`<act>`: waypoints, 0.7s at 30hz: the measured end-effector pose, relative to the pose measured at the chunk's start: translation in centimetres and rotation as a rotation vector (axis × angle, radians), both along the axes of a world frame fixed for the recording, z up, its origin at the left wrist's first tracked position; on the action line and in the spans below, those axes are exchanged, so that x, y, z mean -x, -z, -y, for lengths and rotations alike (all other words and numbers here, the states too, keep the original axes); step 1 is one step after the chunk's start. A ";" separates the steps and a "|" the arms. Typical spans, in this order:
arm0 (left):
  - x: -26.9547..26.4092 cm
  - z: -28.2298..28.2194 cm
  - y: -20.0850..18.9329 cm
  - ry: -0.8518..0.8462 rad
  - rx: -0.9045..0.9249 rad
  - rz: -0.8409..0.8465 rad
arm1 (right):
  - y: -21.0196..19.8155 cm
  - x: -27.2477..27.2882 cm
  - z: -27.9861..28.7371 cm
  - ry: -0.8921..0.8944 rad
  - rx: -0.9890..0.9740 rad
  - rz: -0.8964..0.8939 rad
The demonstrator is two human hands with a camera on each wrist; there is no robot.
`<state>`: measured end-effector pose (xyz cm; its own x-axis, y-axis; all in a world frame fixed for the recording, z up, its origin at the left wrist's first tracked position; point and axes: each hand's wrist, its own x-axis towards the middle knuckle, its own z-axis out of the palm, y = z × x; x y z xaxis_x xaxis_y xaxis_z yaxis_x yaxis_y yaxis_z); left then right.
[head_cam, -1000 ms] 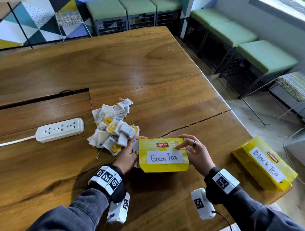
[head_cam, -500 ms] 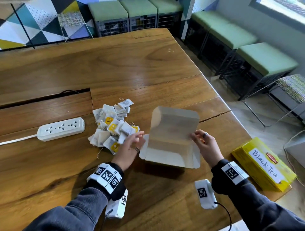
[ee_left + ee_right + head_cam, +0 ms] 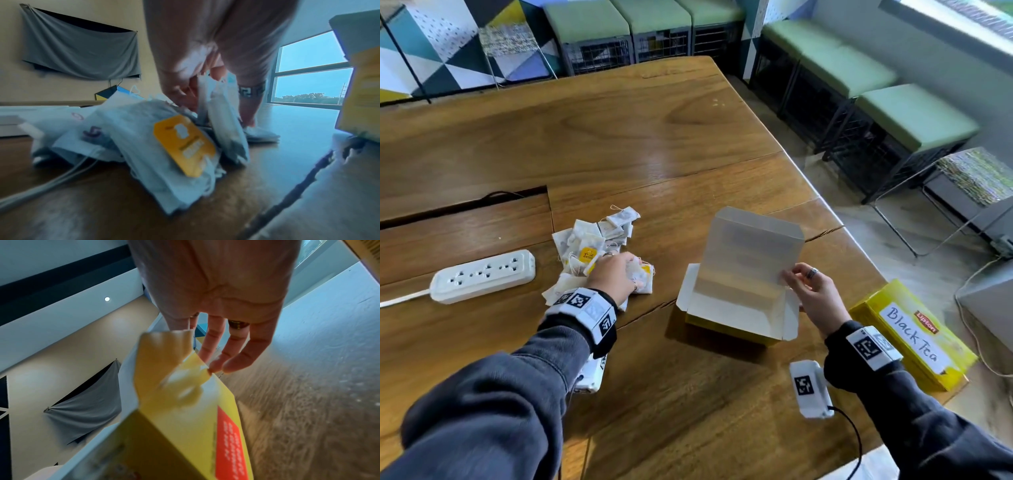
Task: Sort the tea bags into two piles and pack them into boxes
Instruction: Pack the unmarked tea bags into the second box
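The green tea box stands open in the middle of the table, its lid raised upright. My right hand pinches the lid's right edge; in the right wrist view the right hand has its thumb behind the flap and fingers in front. A mixed pile of tea bags, white ones and yellow-tagged ones, lies left of the box. My left hand is on the pile's near right side, and in the left wrist view this left hand grips a few white tea bags. The closed Black Tea box lies at the right.
A white power strip with its cord lies left of the pile. A dark cable slot runs across the table behind it. The table's right edge passes close to the Black Tea box. Green stools stand beyond.
The green tea box's lid has swung open and upright. My left hand left the box, moved left onto the pile and took hold of tea bags. My right hand stays on the lid.
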<state>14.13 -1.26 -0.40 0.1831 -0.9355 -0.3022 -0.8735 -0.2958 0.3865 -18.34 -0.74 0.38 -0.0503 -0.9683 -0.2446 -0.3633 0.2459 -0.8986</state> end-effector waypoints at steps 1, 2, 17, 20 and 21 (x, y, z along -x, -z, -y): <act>0.1 -0.1 0.0 0.032 -0.008 -0.043 | 0.0 0.0 0.0 -0.004 0.005 -0.008; 0.3 -0.1 -0.1 0.060 -0.021 -0.084 | 0.0 0.1 0.0 -0.008 0.006 -0.012; 3.2 1.6 0.4 0.181 -0.165 -0.148 | -0.2 0.4 -0.3 -0.040 0.000 0.010; 3.7 1.8 0.5 0.152 -0.166 -0.191 | 0.0 0.5 -0.2 -0.057 -0.001 -0.005; 3.8 1.9 0.4 0.149 -0.155 -0.204 | 0.0 0.5 -0.2 -0.063 -0.004 -0.012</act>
<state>10.30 -3.11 -0.83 -0.0324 -0.8873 -0.4602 -0.8207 -0.2391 0.5188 -18.87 -0.56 0.33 0.0076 -0.9687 -0.2482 -0.3892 0.2257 -0.8931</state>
